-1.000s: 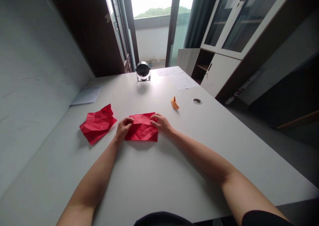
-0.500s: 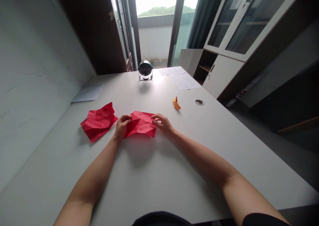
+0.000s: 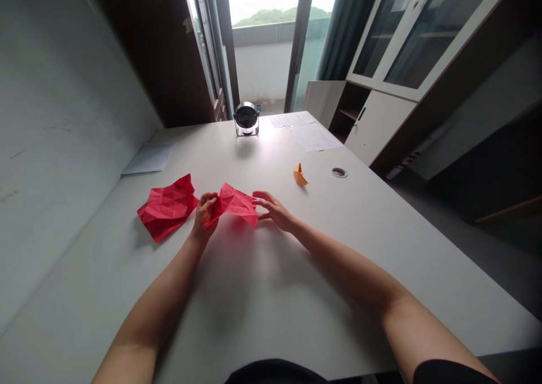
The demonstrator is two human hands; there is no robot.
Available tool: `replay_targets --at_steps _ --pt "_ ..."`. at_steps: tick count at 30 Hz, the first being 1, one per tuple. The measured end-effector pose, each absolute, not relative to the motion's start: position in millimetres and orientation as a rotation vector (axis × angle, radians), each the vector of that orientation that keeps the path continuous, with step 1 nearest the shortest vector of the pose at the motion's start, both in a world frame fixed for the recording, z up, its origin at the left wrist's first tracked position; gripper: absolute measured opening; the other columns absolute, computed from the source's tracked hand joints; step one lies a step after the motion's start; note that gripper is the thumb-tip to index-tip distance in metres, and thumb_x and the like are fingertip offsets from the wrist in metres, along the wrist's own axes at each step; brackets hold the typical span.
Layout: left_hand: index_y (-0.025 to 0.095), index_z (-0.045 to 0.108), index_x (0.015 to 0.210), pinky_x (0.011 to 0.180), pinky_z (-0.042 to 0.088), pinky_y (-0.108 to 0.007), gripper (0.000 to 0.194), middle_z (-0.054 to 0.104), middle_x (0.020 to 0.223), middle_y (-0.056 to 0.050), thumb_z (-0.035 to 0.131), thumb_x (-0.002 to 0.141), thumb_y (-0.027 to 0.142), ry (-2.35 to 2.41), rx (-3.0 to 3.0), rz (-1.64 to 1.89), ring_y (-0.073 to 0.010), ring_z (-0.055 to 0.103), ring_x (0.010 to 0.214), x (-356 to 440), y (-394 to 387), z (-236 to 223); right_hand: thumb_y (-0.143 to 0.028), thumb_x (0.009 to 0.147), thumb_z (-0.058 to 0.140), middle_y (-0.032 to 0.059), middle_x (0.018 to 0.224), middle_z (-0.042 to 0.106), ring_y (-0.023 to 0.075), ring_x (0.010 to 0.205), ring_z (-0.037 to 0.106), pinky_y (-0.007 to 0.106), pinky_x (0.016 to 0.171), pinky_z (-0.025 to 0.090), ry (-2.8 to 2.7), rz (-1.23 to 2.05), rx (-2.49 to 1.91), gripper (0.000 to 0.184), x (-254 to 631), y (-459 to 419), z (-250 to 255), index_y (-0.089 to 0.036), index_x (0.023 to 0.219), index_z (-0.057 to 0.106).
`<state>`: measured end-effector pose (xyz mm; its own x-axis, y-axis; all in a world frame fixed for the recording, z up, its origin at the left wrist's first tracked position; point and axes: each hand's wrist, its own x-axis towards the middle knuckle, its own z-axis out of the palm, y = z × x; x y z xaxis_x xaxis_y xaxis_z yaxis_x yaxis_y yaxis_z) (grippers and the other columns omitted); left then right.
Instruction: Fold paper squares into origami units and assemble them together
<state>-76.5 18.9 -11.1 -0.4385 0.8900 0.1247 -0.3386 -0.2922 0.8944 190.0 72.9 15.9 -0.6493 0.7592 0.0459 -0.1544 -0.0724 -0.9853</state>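
Observation:
A creased sheet of red origami paper (image 3: 237, 202) is held just above the table, its folds standing up in peaks. My left hand (image 3: 206, 213) pinches its left end between thumb and fingers. At the right edge is my right hand (image 3: 273, 210), fingers spread apart; its fingertips are at the paper, but I cannot tell whether they touch it. A second creased red paper (image 3: 169, 204) lies on the table, close to the left of my left hand. Beyond my right hand sits a small folded orange paper figure (image 3: 300, 175).
The white table (image 3: 271, 310) has a round cable hole (image 3: 339, 173) at the right. At its far side stands a round black device on a silver stand (image 3: 246, 118). Printed sheets (image 3: 315, 137) lie at the back right, more papers (image 3: 149, 158) by the left wall.
The red paper in my left hand has lifted and tilted, its right end swinging slightly left. My right hand's fingers have spread from their pinch on the edge.

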Motion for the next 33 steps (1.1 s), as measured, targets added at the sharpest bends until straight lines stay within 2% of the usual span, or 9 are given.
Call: replay_targets --at_steps 5,9,12,15,19,23,27,33 --pt "0.026 0.063 0.092 0.093 0.053 -0.033 0.018 0.070 0.102 0.000 0.073 0.076 0.027 1.058 0.833 1.813 -0.0141 0.067 0.094 -75 18 -11 -0.045 0.093 0.059 0.0107 0.139 0.057 0.0274 0.128 0.055 0.041 0.093 0.056 -1.455 1.821 -0.529 0.040 188 68 18 -0.027 0.129 0.058" --pt "0.024 0.064 0.090 0.090 0.053 -0.035 0.018 0.069 0.101 -0.001 0.074 0.075 0.027 1.092 0.871 1.743 -0.0154 0.066 0.091 -65 13 -7 -0.045 0.094 0.056 0.0108 0.136 0.059 0.0279 0.128 0.055 0.042 0.097 0.054 -1.451 1.668 -0.555 0.037 189 74 15 -0.026 0.125 0.058" --pt "0.022 0.064 0.088 0.091 0.052 -0.037 0.017 0.068 0.098 -0.002 0.074 0.075 0.028 1.156 0.961 1.742 -0.0178 0.065 0.093 -61 11 -4 -0.044 0.092 0.060 0.0098 0.129 0.062 0.0256 0.119 0.061 0.043 0.100 0.052 -1.591 1.445 -0.553 0.033 190 77 13 -0.025 0.119 0.060" --pt "0.021 0.066 0.087 0.097 0.049 -0.038 0.014 0.067 0.099 -0.004 0.073 0.076 0.026 1.234 1.161 1.730 -0.0206 0.064 0.101 -59 8 1 -0.040 0.090 0.066 0.0094 0.127 0.062 0.0249 0.117 0.061 0.042 0.101 0.051 -1.871 1.098 -0.518 0.029 192 78 12 -0.024 0.115 0.063" --pt "0.022 0.070 0.099 0.105 0.044 -0.041 0.019 0.065 0.117 -0.008 0.070 0.080 0.024 1.364 1.538 1.595 -0.0254 0.059 0.116 -54 2 12 -0.033 0.091 0.063 0.0100 0.132 0.058 0.0254 0.119 0.058 0.041 0.099 0.051 -2.131 0.725 -0.565 0.029 195 76 11 -0.025 0.120 0.063" --pt "0.026 0.069 0.114 0.107 0.042 -0.043 0.035 0.062 0.124 -0.008 0.068 0.080 0.019 1.521 1.829 1.434 -0.0281 0.056 0.119 -48 -2 18 -0.027 0.093 0.059 0.0098 0.134 0.055 0.0255 0.125 0.054 0.040 0.102 0.050 -2.198 0.514 -0.623 0.029 199 76 13 -0.025 0.121 0.062" --pt "0.029 0.067 0.121 0.103 0.045 -0.043 0.046 0.062 0.122 -0.007 0.069 0.077 0.016 1.594 1.871 1.374 -0.0290 0.058 0.114 -45 -2 17 -0.024 0.094 0.056 0.0091 0.127 0.058 0.0247 0.121 0.055 0.041 0.102 0.050 -2.184 0.447 -0.608 0.025 201 79 16 -0.026 0.117 0.064" --pt "0.028 0.073 0.102 0.095 0.046 -0.041 0.026 0.064 0.114 -0.007 0.064 0.081 0.015 1.631 1.962 1.324 -0.0285 0.060 0.107 -48 -2 16 -0.023 0.098 0.049 0.0085 0.115 0.062 0.0239 0.111 0.058 0.044 0.099 0.050 -2.084 0.535 -0.556 0.020 200 79 14 -0.028 0.104 0.068"
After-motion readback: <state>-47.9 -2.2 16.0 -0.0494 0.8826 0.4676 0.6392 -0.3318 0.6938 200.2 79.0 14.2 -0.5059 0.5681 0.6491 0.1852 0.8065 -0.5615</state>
